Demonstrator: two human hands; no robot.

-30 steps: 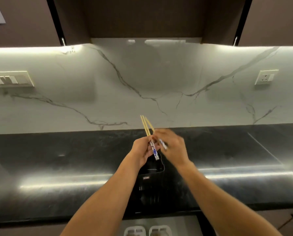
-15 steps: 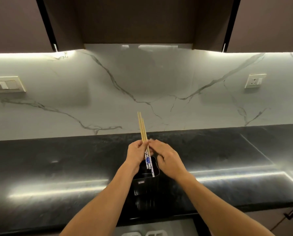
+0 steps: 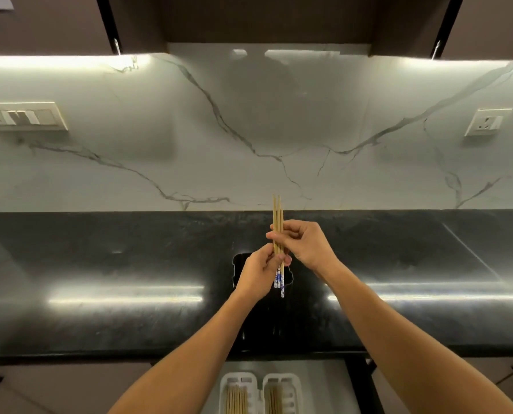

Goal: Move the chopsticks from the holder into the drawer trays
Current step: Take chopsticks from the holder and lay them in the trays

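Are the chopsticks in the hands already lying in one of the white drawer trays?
No, the chopsticks are upright above the black holder, gripped by the left hand and right hand, far from the trays below.

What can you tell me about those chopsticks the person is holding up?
The chopsticks are a small bundle of thin, pale sticks that look like bamboo or wood, with white ends patterned in blue. They stand nearly upright above the black countertop, plain tips up and patterned ends down. The right hand pinches them higher up and the left hand lower down. Their exact number is hard to tell.
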